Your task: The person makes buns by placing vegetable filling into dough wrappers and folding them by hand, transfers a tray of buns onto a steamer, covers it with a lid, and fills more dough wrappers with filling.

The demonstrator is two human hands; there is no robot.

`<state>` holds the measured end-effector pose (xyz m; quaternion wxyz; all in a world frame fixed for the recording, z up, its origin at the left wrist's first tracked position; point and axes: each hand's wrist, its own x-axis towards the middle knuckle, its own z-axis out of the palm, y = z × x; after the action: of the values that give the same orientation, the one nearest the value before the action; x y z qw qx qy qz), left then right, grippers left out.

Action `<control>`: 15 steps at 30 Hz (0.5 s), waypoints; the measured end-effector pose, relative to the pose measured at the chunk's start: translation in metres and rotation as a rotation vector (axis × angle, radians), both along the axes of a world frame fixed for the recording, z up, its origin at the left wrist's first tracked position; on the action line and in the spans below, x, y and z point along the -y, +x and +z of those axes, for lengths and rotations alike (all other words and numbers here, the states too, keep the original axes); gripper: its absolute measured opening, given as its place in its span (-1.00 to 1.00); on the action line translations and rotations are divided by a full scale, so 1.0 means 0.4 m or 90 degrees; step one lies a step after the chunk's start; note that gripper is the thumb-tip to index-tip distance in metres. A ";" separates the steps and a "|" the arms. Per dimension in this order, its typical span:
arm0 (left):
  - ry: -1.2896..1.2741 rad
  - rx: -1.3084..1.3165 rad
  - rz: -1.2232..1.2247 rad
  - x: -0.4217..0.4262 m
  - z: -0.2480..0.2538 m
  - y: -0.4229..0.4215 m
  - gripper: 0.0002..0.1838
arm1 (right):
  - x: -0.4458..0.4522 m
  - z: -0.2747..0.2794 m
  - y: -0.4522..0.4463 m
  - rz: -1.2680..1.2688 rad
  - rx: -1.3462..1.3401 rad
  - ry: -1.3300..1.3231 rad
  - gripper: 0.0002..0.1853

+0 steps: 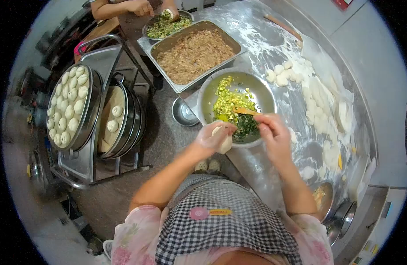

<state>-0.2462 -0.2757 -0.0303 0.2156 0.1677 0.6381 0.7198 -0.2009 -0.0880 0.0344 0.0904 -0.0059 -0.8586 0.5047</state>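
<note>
My left hand point(213, 136) cups a round dough wrapper point(224, 145) at the near edge of a metal bowl point(267, 95). Some yellow-green filling shows beside its fingers, partly hidden by them. A flat wooden filling stick point(246, 111) is pinched in my right hand point(273, 130), its tip over the bowl's contents. Inside the bowl lie chopped yellow-green vegetables point(228, 99) and a heap of dark green chopped leaves point(246, 127).
A steel tray of minced filling point(192, 53) stands beyond the bowl. Dough pieces point(281, 76) and a rolling pin point(283, 27) lie on the floured table. Left is a cart point(108, 53) with steamers of buns point(68, 104). Another person's hand point(140, 7) works at a vegetable bowl point(161, 28).
</note>
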 end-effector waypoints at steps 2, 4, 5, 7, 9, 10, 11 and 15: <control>0.022 0.096 0.007 0.000 -0.008 0.021 -0.65 | 0.013 -0.072 0.019 -0.032 0.158 -0.181 -0.79; 0.056 0.200 0.057 -0.015 -0.048 0.038 -0.65 | 0.062 -0.132 0.032 -0.073 0.223 -0.406 -0.73; 0.015 0.048 0.099 -0.026 -0.052 0.039 -0.65 | 0.086 -0.148 0.037 -0.094 0.253 -0.521 -0.70; -0.064 -0.264 0.179 -0.055 -0.051 0.027 -0.64 | 0.120 -0.152 0.008 -0.102 0.329 -0.732 -0.66; 0.205 0.051 0.194 -0.061 0.018 0.022 -0.60 | 0.115 -0.129 -0.031 -0.053 0.356 -0.807 -0.63; 0.334 0.212 0.197 -0.058 0.067 0.021 -0.56 | 0.107 -0.092 -0.046 -0.003 0.349 -0.777 -0.63; 0.459 0.376 0.197 -0.056 0.095 0.015 -0.53 | 0.105 -0.056 -0.061 0.047 0.342 -0.747 -0.63; 0.447 0.507 0.044 -0.041 0.071 -0.002 -0.55 | 0.071 0.000 -0.077 -0.012 -0.001 -0.003 -0.75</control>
<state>-0.2471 -0.2593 -0.0019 0.3486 -0.0775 0.2325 0.9047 -0.2317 -0.1164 0.0342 0.0961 -0.0138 -0.8573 0.5056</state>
